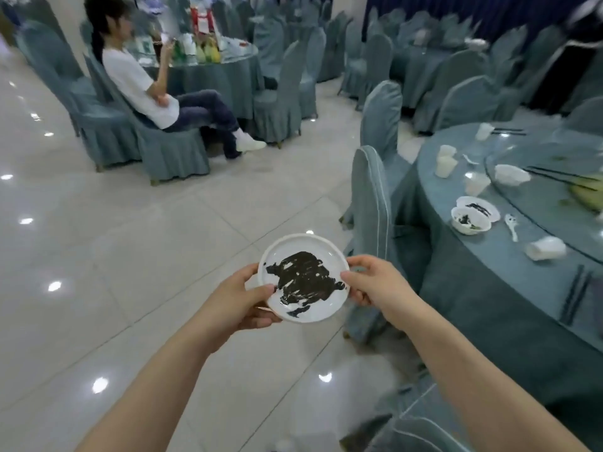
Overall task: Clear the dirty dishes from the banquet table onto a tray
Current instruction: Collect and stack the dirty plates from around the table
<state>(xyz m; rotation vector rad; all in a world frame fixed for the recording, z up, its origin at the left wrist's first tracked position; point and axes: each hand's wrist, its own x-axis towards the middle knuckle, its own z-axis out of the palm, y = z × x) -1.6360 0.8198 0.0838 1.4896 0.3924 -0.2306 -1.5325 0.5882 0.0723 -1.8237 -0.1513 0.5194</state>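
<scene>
Plate, white, sauce-smeared, likely light, rigid, breakable: your left hand and right hand pinch opposite rims; keep it level.

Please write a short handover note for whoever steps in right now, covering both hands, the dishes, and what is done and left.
Left hand and right hand: each has a grip on an opposite rim of the dirty plate, held level over the floor, away from the banquet table.
Done: this one plate lifted off.
Left: no tray in view, so find it and set the plate down. Still on the table: smeared bowl, small plate, tipped cup, spoon, more cups, chopsticks.
</scene>
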